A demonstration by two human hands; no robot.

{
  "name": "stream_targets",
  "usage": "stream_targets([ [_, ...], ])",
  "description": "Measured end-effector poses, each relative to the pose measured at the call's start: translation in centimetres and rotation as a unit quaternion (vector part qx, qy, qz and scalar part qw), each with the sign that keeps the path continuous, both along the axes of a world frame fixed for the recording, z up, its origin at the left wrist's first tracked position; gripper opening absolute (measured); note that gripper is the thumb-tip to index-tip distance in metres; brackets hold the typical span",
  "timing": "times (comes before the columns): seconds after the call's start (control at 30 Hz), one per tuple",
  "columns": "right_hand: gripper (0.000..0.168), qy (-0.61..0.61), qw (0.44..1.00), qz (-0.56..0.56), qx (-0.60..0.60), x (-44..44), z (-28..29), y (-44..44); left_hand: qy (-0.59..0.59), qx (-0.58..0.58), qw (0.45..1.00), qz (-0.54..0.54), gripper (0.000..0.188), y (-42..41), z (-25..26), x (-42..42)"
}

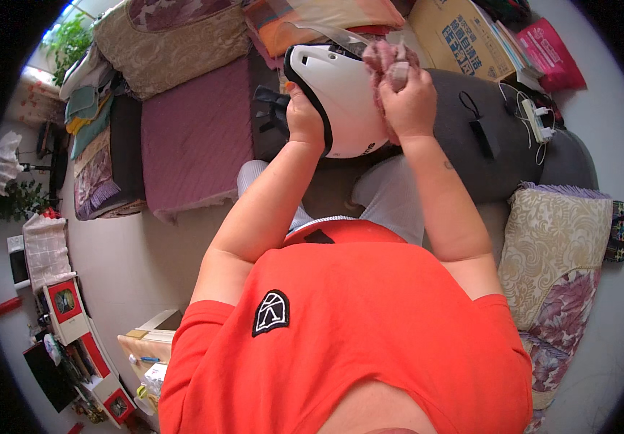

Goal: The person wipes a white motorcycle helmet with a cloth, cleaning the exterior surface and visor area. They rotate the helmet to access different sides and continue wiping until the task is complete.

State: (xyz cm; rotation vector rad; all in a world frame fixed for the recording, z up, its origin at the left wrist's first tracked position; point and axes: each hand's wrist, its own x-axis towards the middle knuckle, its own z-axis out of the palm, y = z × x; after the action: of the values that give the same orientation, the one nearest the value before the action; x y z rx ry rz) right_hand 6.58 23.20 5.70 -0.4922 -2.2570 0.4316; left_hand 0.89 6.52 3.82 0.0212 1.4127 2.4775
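Observation:
A white helmet (339, 97) with black edge trim is held up in front of me, above my knees. Its clear visor (322, 33) is raised at the far side. My left hand (305, 116) grips the helmet's trimmed left rim, thumb on the outer shell. Dark straps (273, 103) hang out beside that hand. In my right hand (412, 103) a bunched pink cloth (385, 62) is pressed against the right side of the shell. Part of the cloth is hidden behind my fingers.
A grey sofa (453, 157) lies beyond my knees, with a purple seat cover (198, 125) on the left. A black strapped item (480, 135) and a white power strip (534, 119) with cables lie on the right. Behind stands a cardboard box (464, 38) beside a pink bag (550, 54).

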Motion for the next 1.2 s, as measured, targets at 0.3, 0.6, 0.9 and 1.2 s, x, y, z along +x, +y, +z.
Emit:
stream_targets([
  [0.3,0.023,-0.035,0.97,0.178,0.162,-5.9,4.3,-9.5,0.131,-0.132,0.981,0.058,0.067,-0.5,-5.7,-3.5],
  [0.6,0.034,-0.035,0.988,0.051,0.141,-9.0,3.5,-1.6,0.038,-0.01,0.999,-0.005,0.073,-1.4,-2.4,-0.3],
  [0.9,0.025,0.013,0.975,0.131,0.179,1.2,3.0,-8.2,0.107,0.032,0.99,-0.086,0.058,-2.3,-5.8,-2.9],
  [1.2,0.026,0.01,0.975,0.15,0.166,-6.4,4.3,-8.9,-0.006,0.032,0.996,-0.084,0.073,-4.3,-3.7,-2.5],
])
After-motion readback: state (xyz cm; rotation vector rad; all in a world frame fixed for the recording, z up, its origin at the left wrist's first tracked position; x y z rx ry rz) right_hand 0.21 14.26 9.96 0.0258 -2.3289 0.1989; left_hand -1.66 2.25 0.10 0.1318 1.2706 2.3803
